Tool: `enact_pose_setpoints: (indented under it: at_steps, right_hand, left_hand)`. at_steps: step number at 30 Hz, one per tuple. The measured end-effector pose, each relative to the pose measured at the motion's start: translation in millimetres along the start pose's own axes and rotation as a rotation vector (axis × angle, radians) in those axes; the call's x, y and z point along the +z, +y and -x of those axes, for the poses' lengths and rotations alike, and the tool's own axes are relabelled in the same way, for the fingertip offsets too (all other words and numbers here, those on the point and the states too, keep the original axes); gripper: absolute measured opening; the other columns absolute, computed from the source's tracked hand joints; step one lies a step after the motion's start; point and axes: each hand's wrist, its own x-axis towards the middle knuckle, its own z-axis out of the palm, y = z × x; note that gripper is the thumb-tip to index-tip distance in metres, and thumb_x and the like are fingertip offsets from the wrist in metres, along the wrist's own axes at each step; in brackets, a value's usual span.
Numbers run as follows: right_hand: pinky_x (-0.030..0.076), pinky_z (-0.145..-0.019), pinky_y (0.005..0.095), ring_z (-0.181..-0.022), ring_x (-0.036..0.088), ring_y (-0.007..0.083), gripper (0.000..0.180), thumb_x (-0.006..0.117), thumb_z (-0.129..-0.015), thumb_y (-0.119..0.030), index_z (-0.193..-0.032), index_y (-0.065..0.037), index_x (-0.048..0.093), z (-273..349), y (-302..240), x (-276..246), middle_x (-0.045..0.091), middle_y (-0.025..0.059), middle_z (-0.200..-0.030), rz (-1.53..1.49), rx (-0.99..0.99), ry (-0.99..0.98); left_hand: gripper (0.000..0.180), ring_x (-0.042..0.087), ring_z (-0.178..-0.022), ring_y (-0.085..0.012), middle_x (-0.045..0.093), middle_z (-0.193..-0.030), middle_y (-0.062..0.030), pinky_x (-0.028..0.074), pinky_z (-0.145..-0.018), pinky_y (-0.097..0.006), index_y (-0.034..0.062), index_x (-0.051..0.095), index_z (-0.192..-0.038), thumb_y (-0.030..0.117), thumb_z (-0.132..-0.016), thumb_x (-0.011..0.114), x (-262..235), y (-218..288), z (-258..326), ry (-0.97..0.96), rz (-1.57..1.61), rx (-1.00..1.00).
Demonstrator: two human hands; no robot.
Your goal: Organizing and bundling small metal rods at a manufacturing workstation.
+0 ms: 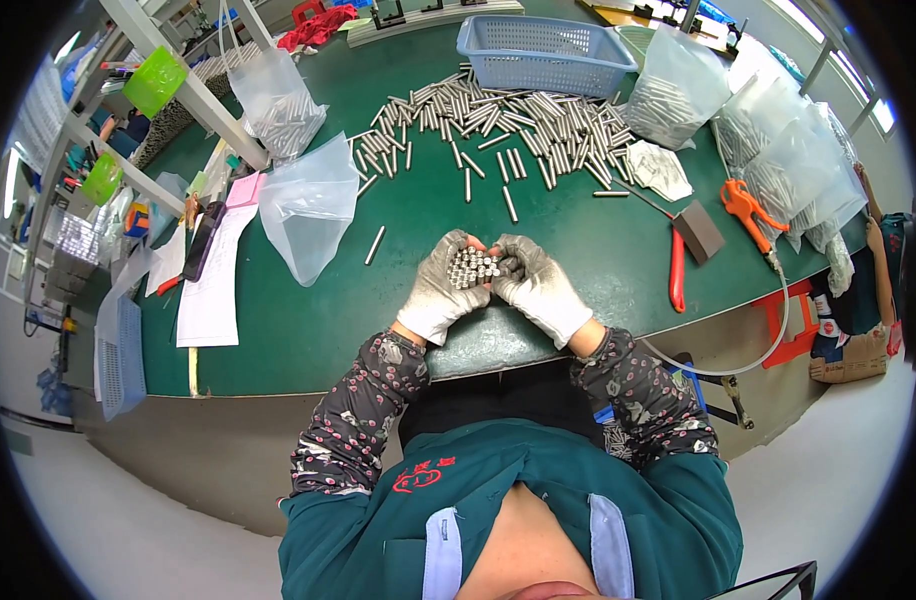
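Both my hands wear white work gloves with greyed fingers. Between them, above the front part of the green table, stands a tight bundle of short metal pins (pixel 472 268), their round ends facing up. My left hand (pixel 440 287) wraps round the bundle's left side. My right hand (pixel 538 285) closes on its right side, fingers curled against the pins. Beyond the hands a wide heap of loose metal pins (pixel 568 125) is spread over the table. One single pin (pixel 375 245) lies apart to the left of my left hand.
A blue plastic basket (pixel 546 60) stands behind the heap. Clear bags of pins (pixel 675 90) sit at right, near an orange air gun (pixel 748 208) with a hose. A red-handled tool (pixel 677 265) and dark block (pixel 698 231) lie nearer. An empty-looking bag (pixel 308 210) and paper sheet (pixel 213 280) lie left.
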Motion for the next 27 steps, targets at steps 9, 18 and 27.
enact_pose_setpoints:
  at_steps: [9,18,27]
  right_hand:
    - [0.044,-0.066,0.0207,-0.069,0.049,0.0047,0.033,0.066,-0.076,-0.005,-0.107,-0.003,0.056,-4.2,0.1,-0.3,0.055,-0.0008,-0.078,0.007,0.057,0.017]
    - [0.045,-0.067,0.0208,-0.070,0.049,0.0053,0.036,0.067,-0.075,-0.003,-0.109,-0.003,0.055,-3.0,6.0,0.1,0.054,-0.0003,-0.085,-0.023,0.015,0.015]
    - [0.045,-0.067,0.0197,-0.072,0.049,0.0040,0.037,0.065,-0.076,-0.001,-0.112,-0.002,0.054,-0.8,9.6,-2.3,0.053,-0.0007,-0.086,-0.120,0.008,-0.021]
  left_hand:
    - [0.052,0.056,-0.087,-0.0071,0.055,-0.096,0.0008,0.049,-0.078,-0.022,0.0062,0.050,-0.109,-0.004,-0.063,0.073,1.2,-0.2,-0.8,0.033,0.023,-0.037]
    - [0.052,0.057,-0.086,-0.0070,0.055,-0.095,0.0005,0.049,-0.077,-0.022,0.0059,0.050,-0.109,-0.005,-0.063,0.073,1.2,-0.6,-1.0,0.025,0.031,-0.026]
    - [0.047,0.056,-0.083,-0.0061,0.056,-0.091,0.0012,0.049,-0.074,-0.021,0.0068,0.050,-0.105,-0.006,-0.065,0.071,3.1,4.5,2.0,0.011,0.023,-0.010]
